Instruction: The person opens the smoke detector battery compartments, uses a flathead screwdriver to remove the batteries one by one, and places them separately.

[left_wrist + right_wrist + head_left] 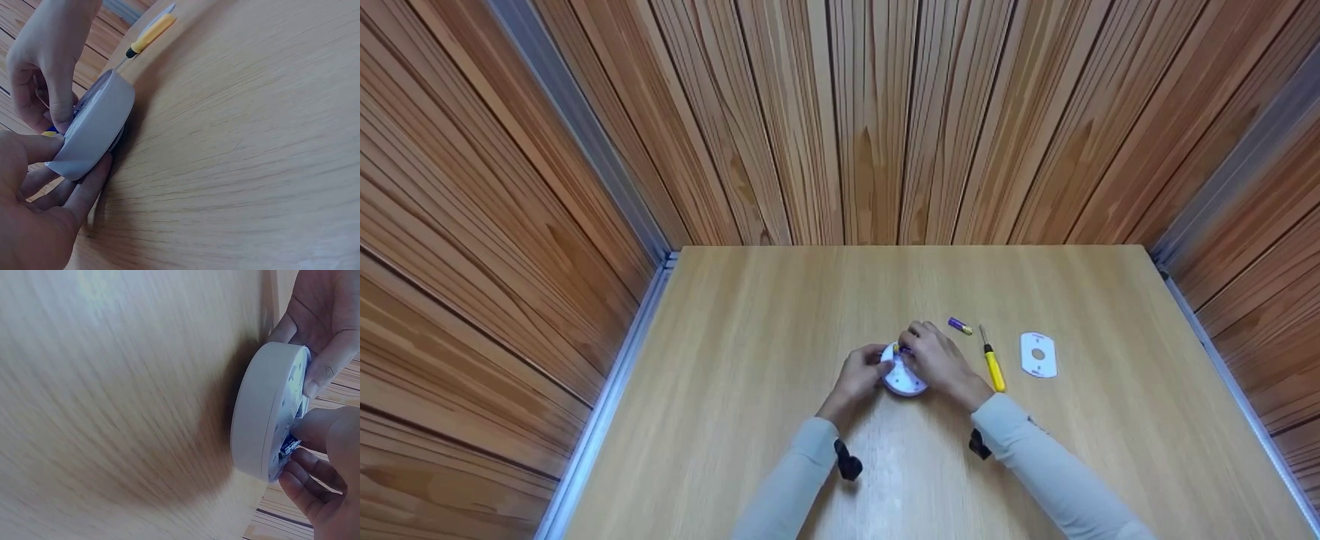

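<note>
A round white plastic device [903,382] is tilted up at the middle of the table, its battery side facing up. My left hand [861,373] grips its left edge, thumb on the upper face and fingers underneath, as the left wrist view shows. At the far part of that face, my right hand [936,357] pinches a blue-purple battery [290,445] between thumb and fingers. This battery lies at the device's recess, partly hidden by the fingertips. The left wrist view shows a yellow end [49,134] beside my left thumb.
A second purple battery with a gold end [960,325] lies beyond my right hand. Right of it is a yellow-handled screwdriver [994,367], then a flat white plate [1039,367] with a central hole. Wood-panelled walls [870,127] enclose the table [720,390].
</note>
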{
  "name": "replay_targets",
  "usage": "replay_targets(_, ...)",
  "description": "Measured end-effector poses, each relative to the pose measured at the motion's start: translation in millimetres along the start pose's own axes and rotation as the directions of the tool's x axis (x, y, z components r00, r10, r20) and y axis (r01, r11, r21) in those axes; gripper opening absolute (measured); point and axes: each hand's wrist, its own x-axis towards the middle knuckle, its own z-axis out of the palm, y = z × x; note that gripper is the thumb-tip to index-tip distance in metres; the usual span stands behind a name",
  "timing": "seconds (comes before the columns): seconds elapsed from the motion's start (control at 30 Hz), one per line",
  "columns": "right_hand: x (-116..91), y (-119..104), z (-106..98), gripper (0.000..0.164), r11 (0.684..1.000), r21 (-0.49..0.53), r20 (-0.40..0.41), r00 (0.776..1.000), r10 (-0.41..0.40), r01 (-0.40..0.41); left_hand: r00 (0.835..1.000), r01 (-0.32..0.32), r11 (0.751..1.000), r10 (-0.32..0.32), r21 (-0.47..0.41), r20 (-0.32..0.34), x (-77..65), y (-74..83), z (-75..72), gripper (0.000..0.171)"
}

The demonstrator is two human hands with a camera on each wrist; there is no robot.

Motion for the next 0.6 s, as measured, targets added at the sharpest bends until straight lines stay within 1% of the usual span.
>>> replay_targets(0.07, 0.1, -0.2, -0.4, 0.020, 1.000, 0.009, 0.004, 1.000, 0.007, -0.007, 1.000, 0.005, 1.000, -0.005, -0.005, -0.001, 0.1, -0.3, -0.1, 0.036)
replay_targets(0.2, 0.1, -0.5, -1.1, 0.019, 0.999, 0.034, -0.007, 1.000, 0.004, -0.004, 0.998, -0.056, 0.998, 0.056, -0.010, -0.002, 1.2, -3.1, -0.1, 0.036)
replay_targets(0.3, 0.9, -1.1, -1.8, 0.018, 0.999, 0.050, -0.020, 1.000, 0.004, -0.003, 0.996, -0.087, 0.996, 0.087, -0.009, 0.000, 2.2, -4.6, -0.4, 0.036)
replay_targets(0.47, 4.4, -3.3, -7.2, 0.022, 0.995, 0.086, -0.015, 0.999, 0.048, -0.046, 0.999, -0.039, 0.999, 0.039, -0.004, 0.005, 2.1, -3.0, -1.2, 0.037)
replay_targets(0.6, 7.2, -2.8, -13.4, 0.022, 0.992, 0.109, -0.018, 0.997, 0.070, -0.068, 1.000, -0.017, 1.000, 0.017, -0.009, 0.008, 1.2, -1.5, -1.1, 0.038)
